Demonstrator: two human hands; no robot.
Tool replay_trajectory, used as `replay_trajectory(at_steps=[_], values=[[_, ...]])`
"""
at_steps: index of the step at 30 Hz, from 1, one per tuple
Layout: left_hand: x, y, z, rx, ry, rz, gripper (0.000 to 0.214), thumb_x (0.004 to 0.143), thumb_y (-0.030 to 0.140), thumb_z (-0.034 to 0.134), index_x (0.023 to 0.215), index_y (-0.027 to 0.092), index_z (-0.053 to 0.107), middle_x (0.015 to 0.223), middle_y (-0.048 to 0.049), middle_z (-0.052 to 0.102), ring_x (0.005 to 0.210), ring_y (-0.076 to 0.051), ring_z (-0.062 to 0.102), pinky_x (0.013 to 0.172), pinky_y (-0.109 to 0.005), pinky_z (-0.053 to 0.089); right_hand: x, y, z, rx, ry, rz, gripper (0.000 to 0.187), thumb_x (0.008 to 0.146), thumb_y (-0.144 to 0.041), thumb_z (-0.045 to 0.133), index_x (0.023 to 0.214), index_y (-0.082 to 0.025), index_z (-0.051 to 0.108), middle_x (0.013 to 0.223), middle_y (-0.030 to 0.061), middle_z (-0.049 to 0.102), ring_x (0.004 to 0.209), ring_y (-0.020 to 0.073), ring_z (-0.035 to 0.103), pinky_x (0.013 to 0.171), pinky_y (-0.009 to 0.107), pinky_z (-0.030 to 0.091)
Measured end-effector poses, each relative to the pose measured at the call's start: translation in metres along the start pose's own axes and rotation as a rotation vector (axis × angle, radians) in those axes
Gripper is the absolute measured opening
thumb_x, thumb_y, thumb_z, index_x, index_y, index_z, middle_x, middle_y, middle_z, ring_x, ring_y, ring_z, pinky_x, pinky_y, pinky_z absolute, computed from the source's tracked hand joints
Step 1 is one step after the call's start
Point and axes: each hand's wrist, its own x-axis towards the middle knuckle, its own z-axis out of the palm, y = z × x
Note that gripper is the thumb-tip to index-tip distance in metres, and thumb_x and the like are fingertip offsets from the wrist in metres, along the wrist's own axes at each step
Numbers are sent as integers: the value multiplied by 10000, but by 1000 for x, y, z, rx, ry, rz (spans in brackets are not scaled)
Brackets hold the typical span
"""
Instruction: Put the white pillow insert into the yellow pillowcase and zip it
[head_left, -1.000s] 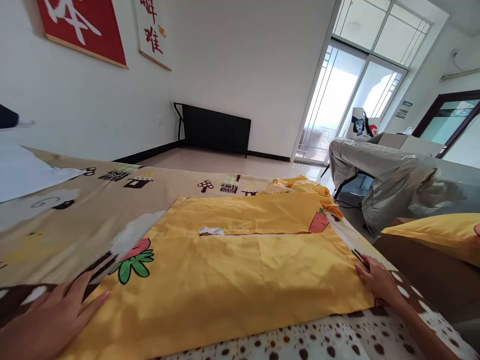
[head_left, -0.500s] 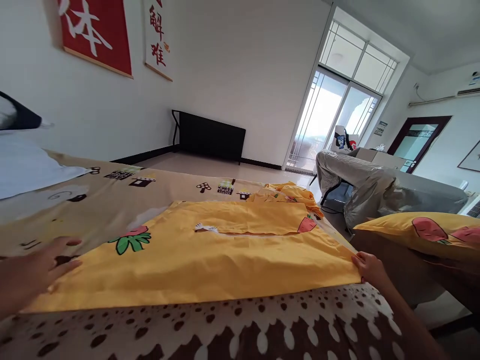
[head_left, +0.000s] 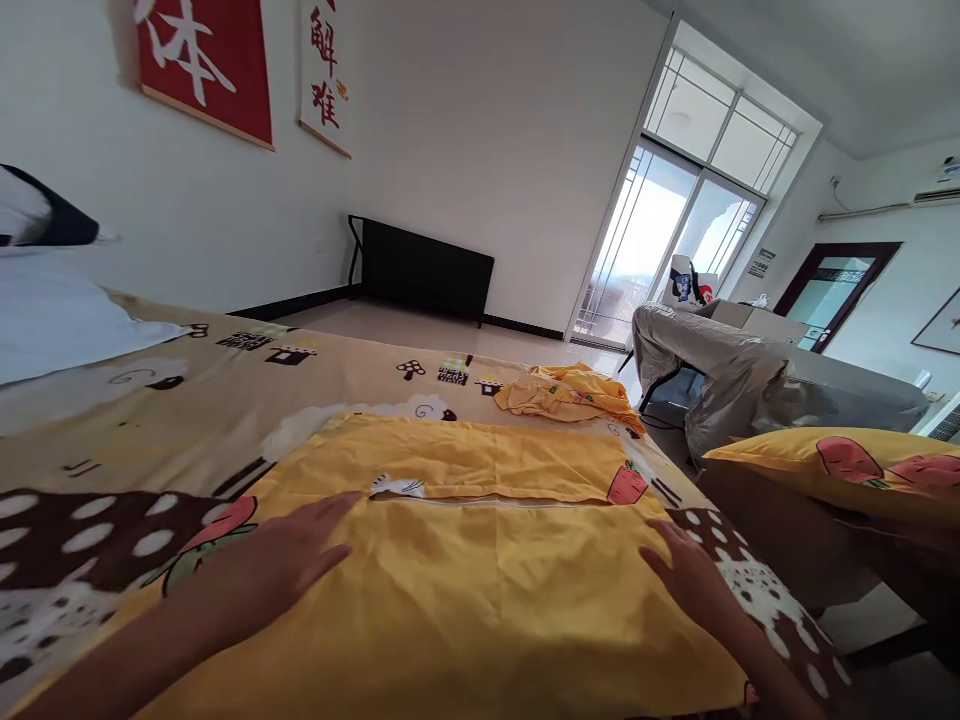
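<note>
A yellow pillowcase (head_left: 480,570) with a carrot print lies flat on the patterned bedsheet (head_left: 187,420) in front of me. My left hand (head_left: 277,555) rests palm down on its left part, fingers stretched out. My right hand (head_left: 694,580) lies flat at its right edge, fingers extended. Neither hand holds anything. A crumpled yellow cloth (head_left: 570,392) sits farther back on the bed.
A yellow pillow (head_left: 840,465) with carrot prints lies to the right, beside the bed. A white pillow (head_left: 52,320) is at the far left. A silver-covered piece of furniture (head_left: 750,375) stands by the glass door, and a black radiator-like panel (head_left: 424,270) lines the far wall.
Both hands moved from the pillowcase's outer corners inward onto its surface. The pillowcase now lies closer to me and flatter.
</note>
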Motion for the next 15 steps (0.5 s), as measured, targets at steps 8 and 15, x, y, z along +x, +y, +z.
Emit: replay_trajectory(at_steps=[8, 15], values=[[52, 133, 81, -75, -145, 264, 569, 913, 361, 294, 1412, 91, 346, 1475, -136, 309, 1375, -243, 278, 1128, -436, 231, 45, -182, 74, 189, -349, -442, 546, 961, -397, 256, 1455, -164, 239, 1517, 91, 229, 1411, 203, 171, 1127, 456, 190], [-6, -11, 93, 59, 46, 40, 562, 889, 501, 297, 1390, 270, 402, 1475, -12, 335, 1374, -248, 284, 1110, -491, 243, 15, -54, 75, -5, -263, -213, 556, 953, -482, 228, 1449, -236, 273, 1516, 43, 229, 1406, 197, 191, 1131, 451, 195]])
